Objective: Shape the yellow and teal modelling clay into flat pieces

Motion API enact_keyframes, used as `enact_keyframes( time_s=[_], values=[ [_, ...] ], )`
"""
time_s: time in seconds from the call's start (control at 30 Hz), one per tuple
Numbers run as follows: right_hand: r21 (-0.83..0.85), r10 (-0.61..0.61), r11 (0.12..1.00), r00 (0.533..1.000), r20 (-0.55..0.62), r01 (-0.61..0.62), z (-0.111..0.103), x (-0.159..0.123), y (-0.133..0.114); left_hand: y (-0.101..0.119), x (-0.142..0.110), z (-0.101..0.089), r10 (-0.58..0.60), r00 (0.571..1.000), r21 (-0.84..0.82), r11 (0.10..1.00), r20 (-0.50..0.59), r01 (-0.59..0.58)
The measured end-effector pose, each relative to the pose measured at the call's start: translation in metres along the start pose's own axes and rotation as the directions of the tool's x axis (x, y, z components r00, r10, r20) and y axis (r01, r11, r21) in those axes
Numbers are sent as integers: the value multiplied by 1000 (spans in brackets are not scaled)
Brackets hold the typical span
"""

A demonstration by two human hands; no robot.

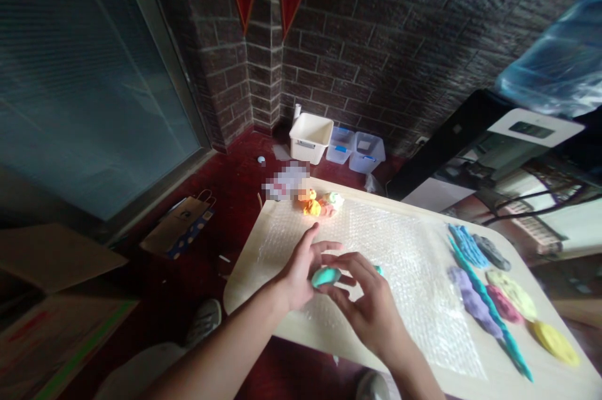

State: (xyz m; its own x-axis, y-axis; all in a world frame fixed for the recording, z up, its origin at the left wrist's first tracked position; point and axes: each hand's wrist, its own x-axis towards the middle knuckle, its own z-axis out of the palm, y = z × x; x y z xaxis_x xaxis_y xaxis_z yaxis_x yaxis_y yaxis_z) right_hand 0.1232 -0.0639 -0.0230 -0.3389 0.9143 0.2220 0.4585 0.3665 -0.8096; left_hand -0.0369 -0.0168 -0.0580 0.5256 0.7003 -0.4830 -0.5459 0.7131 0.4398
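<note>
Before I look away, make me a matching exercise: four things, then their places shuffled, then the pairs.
Things
1. green lump
2. teal strip
3. yellow-orange lump
4. white basket

Places
A. on the floor near the brick wall
B. near the far edge of the table
C. between the left hand and the right hand
D. between the purple lump and the pink lump

Pairs: 1-C, 2-D, 3-B, 4-A
</note>
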Motion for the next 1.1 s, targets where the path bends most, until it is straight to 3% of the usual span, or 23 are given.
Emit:
enact_keyframes(
  time_s=[0.17, 0.23, 0.37, 0.53, 0.67, 0.93, 1.1],
  values=[
    [48, -24, 998, 985, -171, 33, -14, 0, 12, 4, -7, 0, -61, 972, 216, 976, 228, 11],
    [56, -12, 998, 980, -196, 24, -14, -1, 17, 5, -9, 2, 22, 972, 252, 964, 234, -82],
    [181, 100, 982, 958, -269, -52, -8, -2, 26, 5, -9, 5, 299, 948, 203, 927, 110, -315],
    [366, 312, 901, 934, -173, -234, -8, 3, 29, 0, -3, 2, 381, 922, 261, 885, 67, -385],
    [401, 291, 886, 952, -90, -233, -8, 6, 28, -4, -1, 0, 394, 913, 317, 857, 103, -406],
    [480, 248, 860, 964, -94, -175, -12, 2, 33, -5, -5, -1, 294, 926, 379, 849, 238, -367],
    [555, 269, 814, 958, -98, -172, -12, 1, 40, -8, -4, 0, 331, 924, 405, 831, 191, -381]
  ],
)
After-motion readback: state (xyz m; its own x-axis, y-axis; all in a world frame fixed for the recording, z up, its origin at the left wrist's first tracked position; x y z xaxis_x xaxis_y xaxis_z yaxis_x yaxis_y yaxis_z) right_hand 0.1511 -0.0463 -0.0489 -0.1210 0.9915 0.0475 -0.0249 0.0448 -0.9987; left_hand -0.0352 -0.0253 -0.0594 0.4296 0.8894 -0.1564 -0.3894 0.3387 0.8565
